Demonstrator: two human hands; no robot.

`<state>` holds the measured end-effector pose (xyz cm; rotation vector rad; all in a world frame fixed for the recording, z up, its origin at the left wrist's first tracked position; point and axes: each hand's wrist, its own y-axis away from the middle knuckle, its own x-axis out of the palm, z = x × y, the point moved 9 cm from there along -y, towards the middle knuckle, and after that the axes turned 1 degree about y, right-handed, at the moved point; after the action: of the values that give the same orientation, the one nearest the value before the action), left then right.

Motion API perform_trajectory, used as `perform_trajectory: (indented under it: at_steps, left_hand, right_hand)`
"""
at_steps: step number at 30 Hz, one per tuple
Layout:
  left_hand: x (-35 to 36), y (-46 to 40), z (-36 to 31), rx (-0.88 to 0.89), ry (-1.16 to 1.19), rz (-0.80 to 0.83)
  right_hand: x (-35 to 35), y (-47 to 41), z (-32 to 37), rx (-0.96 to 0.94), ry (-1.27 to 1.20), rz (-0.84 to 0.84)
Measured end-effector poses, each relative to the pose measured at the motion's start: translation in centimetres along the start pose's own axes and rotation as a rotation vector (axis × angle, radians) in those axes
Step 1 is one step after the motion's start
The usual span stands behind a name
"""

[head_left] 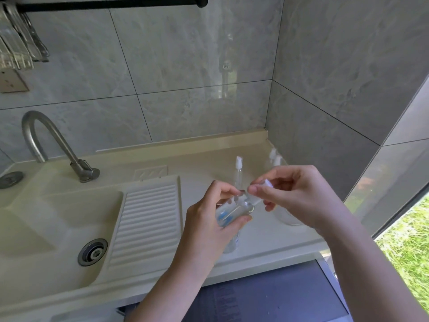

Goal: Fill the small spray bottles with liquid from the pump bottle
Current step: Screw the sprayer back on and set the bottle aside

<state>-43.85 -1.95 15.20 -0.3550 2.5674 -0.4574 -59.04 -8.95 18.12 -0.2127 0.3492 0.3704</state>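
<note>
The clear pump bottle (224, 217) with a blue label stands near the front of the cream counter (202, 166). My left hand (209, 214) grips its upper part, fingertips over the pump head. My right hand (299, 194) pinches a small clear spray bottle (256, 196), held tilted, with one end right at the pump's nozzle. Liquid flow cannot be made out. Behind my hands a second small spray bottle (239, 170) with a white spray head stands upright. Two more white spray heads (275, 156) show near the back right corner.
A ribbed washboard slope (148, 219) and a sink basin (46, 228) with a drain lie to the left, below a metal tap (46, 135). A clear round container (287, 217) sits partly hidden under my right hand. Tiled walls close the back and right.
</note>
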Motion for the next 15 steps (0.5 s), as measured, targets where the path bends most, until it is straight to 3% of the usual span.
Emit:
perform_trajectory:
  at_steps: [4,8,15]
  left_hand:
    - [1.7,0.4,1.0,-0.075,0.082,0.051]
    - [3.2,0.5,2.2,-0.18,0.214,0.063]
    - [8.1,0.1,2.5,-0.235,0.339,0.078]
  right_hand:
    - [-0.6,0.6,-0.5,0.016,0.117,-0.108]
    - [-0.2,1.1,-2.4,0.092,-0.076,0.008]
    - [-3.6,2.5,-5.8,0.13,0.074,-0.238]
